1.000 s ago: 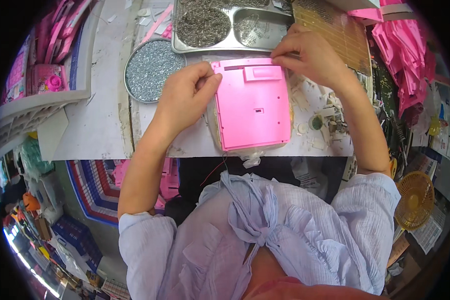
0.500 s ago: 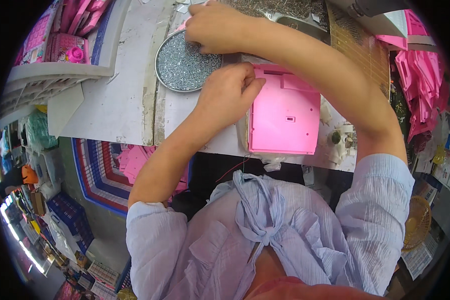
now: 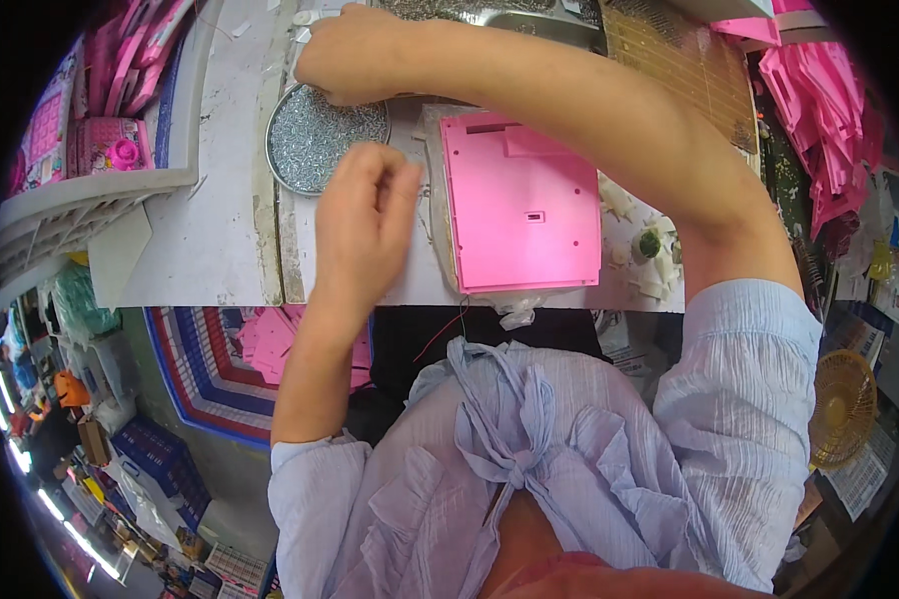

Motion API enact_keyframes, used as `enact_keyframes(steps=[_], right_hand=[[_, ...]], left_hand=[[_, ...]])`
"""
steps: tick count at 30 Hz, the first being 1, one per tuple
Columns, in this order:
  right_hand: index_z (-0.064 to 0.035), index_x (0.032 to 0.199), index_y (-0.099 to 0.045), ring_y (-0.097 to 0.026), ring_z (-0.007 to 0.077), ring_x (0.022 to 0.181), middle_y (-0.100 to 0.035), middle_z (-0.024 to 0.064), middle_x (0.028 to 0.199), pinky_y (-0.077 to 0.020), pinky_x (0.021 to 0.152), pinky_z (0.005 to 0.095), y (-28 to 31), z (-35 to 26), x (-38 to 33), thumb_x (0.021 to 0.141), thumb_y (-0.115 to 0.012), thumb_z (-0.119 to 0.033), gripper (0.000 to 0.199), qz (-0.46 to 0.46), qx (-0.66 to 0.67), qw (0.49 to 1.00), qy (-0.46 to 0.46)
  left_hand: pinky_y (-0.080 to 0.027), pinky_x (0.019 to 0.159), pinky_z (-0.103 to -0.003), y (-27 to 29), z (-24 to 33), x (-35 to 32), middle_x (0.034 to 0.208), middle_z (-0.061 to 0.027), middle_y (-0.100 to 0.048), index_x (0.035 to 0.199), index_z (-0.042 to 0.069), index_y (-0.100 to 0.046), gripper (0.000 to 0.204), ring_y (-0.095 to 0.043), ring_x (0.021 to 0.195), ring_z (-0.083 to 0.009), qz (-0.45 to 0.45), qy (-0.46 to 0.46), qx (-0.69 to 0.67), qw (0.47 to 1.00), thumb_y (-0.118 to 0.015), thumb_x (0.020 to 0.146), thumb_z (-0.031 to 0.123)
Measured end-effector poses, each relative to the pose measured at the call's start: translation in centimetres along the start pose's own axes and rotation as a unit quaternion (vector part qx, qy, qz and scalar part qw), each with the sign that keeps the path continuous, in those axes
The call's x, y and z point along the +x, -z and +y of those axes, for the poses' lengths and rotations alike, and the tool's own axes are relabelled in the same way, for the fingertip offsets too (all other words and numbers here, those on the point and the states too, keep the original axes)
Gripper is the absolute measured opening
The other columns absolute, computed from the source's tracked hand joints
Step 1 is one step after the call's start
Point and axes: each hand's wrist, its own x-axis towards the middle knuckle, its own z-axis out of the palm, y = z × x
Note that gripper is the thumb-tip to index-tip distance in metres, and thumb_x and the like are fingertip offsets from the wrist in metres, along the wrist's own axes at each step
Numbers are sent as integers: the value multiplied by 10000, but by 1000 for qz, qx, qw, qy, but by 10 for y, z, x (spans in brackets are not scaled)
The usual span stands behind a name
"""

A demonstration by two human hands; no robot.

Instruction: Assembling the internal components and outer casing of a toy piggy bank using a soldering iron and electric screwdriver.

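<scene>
A round metal dish [image 3: 320,140] full of small silvery screws stands on the white worktable. Over its far edge is my right hand [image 3: 355,55], curled closed, its fingertips turned away and mostly hidden. My left hand [image 3: 365,215] hovers by the dish's near right side, fingers folded in and thumb pressed against them. Whatever either hand holds, if anything, is out of sight. Right of my left hand and apart from it, a flat pink plastic panel [image 3: 529,225] with small holes and a slot lies on the table. My right forearm passes over its far right corner.
Pink toy parts [image 3: 115,150] fill a pale bin at the left. Pink panels [image 3: 814,120] are heaped at the far right. A red, white and blue basket [image 3: 205,374] sits below the table edge. Loose screws lie in a metal tray [image 3: 529,22] at the back.
My left hand has come away from the panel's far left corner, toward me. My right hand has shifted left over the dish. The whole view has swung slightly.
</scene>
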Motion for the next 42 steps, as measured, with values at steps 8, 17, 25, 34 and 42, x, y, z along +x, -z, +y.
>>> enact_keyframes(steps=[8, 17, 25, 34, 42], right_hand=[[-4, 876, -683, -661, 228, 766, -693, 112, 825, -524, 702, 379, 71, 17, -179, 841, -725, -185, 189, 146, 424, 887, -110], [53, 1028, -731, -684, 152, 837, -728, 103, 995, -572, 760, 287, 40, -30, -318, 872, -711, 29, 159, 244, 625, 668, -323], [3, 926, -757, -686, 189, 822, -734, 107, 911, -533, 741, 292, 39, -56, -304, 792, -745, 53, 144, 248, 430, 824, -273], [-60, 924, -766, -586, 233, 809, -647, 70, 854, -478, 704, 340, 26, -65, -293, 733, -807, -37, 198, 224, 276, 913, -203], [-60, 914, -777, -597, 240, 824, -656, 81, 870, -484, 720, 336, 31, -65, -289, 743, -795, -32, 173, 155, 277, 924, -212]], left_hand=[[-434, 706, -362, -42, 29, -2, 858, -23, -659, 852, 100, -726, 95, -605, 758, -216, -58, -174, 24, 983, -790, 794, 138], [-385, 787, -364, -77, 39, 19, 855, 14, -645, 854, 143, -749, 107, -597, 815, -180, -89, -282, 161, 942, -814, 781, 187], [-396, 826, -368, -56, 43, 9, 962, -12, -677, 967, 120, -732, 226, -626, 871, -198, -68, -267, 179, 944, -818, 781, 214], [-466, 816, -384, 48, -58, 32, 913, -73, -703, 883, 54, -736, 148, -667, 900, -262, -2, -6, 360, 933, -750, 852, 198], [-432, 866, -394, 43, -65, 31, 978, -73, -695, 947, 72, -739, 163, -663, 921, -258, -9, 10, 307, 952, -718, 889, 223]])
